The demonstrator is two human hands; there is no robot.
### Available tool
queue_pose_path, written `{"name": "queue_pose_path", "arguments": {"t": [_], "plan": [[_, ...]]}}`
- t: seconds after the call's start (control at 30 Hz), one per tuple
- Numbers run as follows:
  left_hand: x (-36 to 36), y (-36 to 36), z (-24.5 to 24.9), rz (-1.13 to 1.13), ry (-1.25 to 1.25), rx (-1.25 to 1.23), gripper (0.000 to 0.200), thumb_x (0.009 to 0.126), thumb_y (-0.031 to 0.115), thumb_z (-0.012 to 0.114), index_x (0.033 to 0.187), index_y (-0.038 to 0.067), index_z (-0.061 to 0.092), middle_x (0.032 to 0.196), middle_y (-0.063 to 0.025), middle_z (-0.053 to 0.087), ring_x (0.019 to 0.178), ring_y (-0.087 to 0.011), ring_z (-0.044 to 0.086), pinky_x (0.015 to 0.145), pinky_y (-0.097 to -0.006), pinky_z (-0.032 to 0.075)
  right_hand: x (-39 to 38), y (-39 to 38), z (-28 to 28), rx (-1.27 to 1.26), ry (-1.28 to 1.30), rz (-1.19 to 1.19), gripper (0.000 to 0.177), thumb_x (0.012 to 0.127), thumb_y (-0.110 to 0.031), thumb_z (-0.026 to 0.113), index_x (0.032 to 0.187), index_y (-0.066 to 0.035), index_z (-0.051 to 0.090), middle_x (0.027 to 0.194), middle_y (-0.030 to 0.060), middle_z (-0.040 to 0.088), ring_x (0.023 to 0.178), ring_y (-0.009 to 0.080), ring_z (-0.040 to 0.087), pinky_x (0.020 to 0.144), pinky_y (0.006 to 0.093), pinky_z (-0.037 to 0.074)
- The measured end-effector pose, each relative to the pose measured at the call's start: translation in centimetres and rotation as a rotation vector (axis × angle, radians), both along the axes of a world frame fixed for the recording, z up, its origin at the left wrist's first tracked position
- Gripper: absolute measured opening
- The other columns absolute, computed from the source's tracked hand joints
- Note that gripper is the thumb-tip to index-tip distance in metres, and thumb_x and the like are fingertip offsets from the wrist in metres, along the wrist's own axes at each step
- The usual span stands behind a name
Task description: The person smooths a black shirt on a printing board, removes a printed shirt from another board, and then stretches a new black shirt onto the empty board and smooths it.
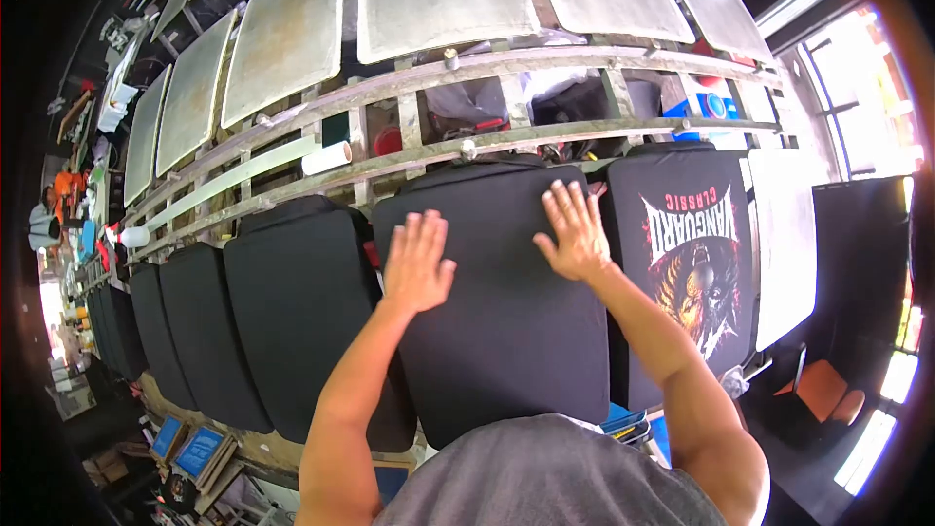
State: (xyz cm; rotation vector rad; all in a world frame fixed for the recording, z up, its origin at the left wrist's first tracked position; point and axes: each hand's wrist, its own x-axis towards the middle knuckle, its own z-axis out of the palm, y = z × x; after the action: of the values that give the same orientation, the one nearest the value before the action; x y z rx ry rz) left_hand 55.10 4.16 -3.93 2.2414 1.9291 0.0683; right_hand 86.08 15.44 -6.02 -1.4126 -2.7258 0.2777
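Observation:
A plain black T-shirt (502, 331) is stretched over a flat board right in front of me. My left hand (419, 261) lies flat near its upper left edge, fingers extended. Toward the upper right edge, my right hand (575, 232) rests with the fingers stretched out and the thumb apart. Neither hand grips anything. Just to the right, a black T-shirt with a printed design (693, 268) covers another board; its lettering reads "Vanguard Classic" upside down. On the left side, another plain black T-shirt (292, 307) is pulled over its own board.
Metal rails (429, 156) run behind the boards, with a white roll (327, 158) lying on them. Bare grey boards (443, 0) line the far side. A white board (782, 248) stands at the right. Blue-meshed frames (200, 450) lean at the lower left.

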Motion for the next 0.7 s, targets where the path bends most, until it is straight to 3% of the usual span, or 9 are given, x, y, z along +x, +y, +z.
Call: {"name": "queue_pose_path", "arguments": {"t": [0.1,0.2,0.23,0.3,0.37,0.4,0.47,0.57,0.7], "plan": [[-4.8,-0.2,-2.1,0.221,0.04,0.121,0.074,0.097,0.033,0.052,0.159,-0.002,0.029,0.167,-0.0183,0.027,0.154,-0.0438,0.023,0.125,-0.0572,0.019,1.0,3.2,-0.4,0.041,0.052,-0.114,0.081,0.099,-0.053,0.054,0.161,-0.006,0.03,0.169,0.0168,0.024,0.155,0.0439,0.019,0.123,0.0582,0.022],[-4.8,-1.4,-2.3,0.217,0.03,0.135,0.075,0.098,0.032,0.051,0.159,-0.004,0.028,0.167,-0.0241,0.024,0.153,-0.0467,0.022,0.125,-0.0576,0.019,1.4,2.3,-0.4,0.073,0.099,-0.106,0.079,0.1,-0.048,0.055,0.158,0.001,0.031,0.167,0.0228,0.023,0.153,0.0475,0.02,0.123,0.0591,0.023],[-3.0,-2.4,-0.4,0.132,0.051,0.104,0.075,0.097,0.033,0.052,0.157,-0.005,0.03,0.165,-0.0268,0.026,0.152,-0.0491,0.024,0.124,-0.0585,0.02,1.4,0.3,0.5,0.107,0.069,-0.025,0.079,0.1,-0.048,0.056,0.157,0.002,0.034,0.167,0.0241,0.024,0.153,0.0485,0.019,0.122,0.0611,0.022],[1.4,-5.6,2.5,-0.091,-0.054,-0.042,0.075,0.091,0.034,0.058,0.153,-0.004,0.038,0.161,-0.0267,0.032,0.148,-0.0512,0.03,0.119,-0.0617,0.028,1.3,-5.7,2.8,-0.137,0.029,0.094,0.082,0.097,-0.051,0.058,0.157,0.0,0.035,0.167,0.0238,0.023,0.154,0.0476,0.018,0.123,0.0642,0.018],[4.1,-10.6,0.8,-0.365,-0.19,-0.143,0.073,0.09,0.041,0.061,0.153,0.008,0.045,0.161,-0.0188,0.038,0.146,-0.045,0.036,0.117,-0.0611,0.031,2.1,-11.6,2.8,-0.311,-0.119,0.283,0.08,0.096,-0.056,0.057,0.158,-0.008,0.038,0.168,0.0186,0.024,0.155,0.0449,0.017,0.123,0.0645,0.017],[4.7,-12.3,-0.5,-0.391,-0.259,-0.158,0.07,0.091,0.043,0.062,0.152,0.011,0.049,0.161,-0.0141,0.041,0.146,-0.0425,0.037,0.117,-0.0603,0.032,3.0,-12.5,2.1,-0.334,-0.111,0.322,0.079,0.096,-0.056,0.057,0.158,-0.011,0.039,0.168,0.0167,0.024,0.156,0.0431,0.018,0.123,0.0641,0.017],[3.6,-10.8,-0.2,-0.409,-0.162,-0.086,0.067,0.087,0.04,0.065,0.145,0.007,0.055,0.157,-0.016,0.045,0.143,-0.0467,0.041,0.115,-0.0634,0.034,3.5,-10.2,2.1,-0.24,-0.032,0.25,0.083,0.091,-0.056,0.063,0.156,-0.009,0.042,0.167,0.0191,0.026,0.155,0.0445,0.019,0.123,0.0648,0.016],[0.1,-6.9,0.1,-0.194,-0.097,-0.033,0.07,0.089,0.034,0.061,0.15,0.002,0.048,0.16,-0.0226,0.04,0.147,-0.0487,0.035,0.118,-0.0645,0.028,4.0,-4.2,1.6,-0.107,0.028,0.146,0.085,0.09,-0.05,0.067,0.156,-0.004,0.039,0.167,0.0192,0.025,0.154,0.0455,0.019,0.123,0.0625,0.019],[-4.8,-1.4,-1.0,0.006,-0.024,0.039,0.073,0.094,0.029,0.055,0.158,0.001,0.033,0.166,-0.0205,0.03,0.153,-0.0453,0.026,0.123,-0.0605,0.021,4.0,2.7,0.3,-0.047,0.041,0.13,0.081,0.096,-0.05,0.06,0.159,-0.007,0.034,0.168,0.0163,0.024,0.155,0.0423,0.019,0.123,0.0587,0.024]]}}
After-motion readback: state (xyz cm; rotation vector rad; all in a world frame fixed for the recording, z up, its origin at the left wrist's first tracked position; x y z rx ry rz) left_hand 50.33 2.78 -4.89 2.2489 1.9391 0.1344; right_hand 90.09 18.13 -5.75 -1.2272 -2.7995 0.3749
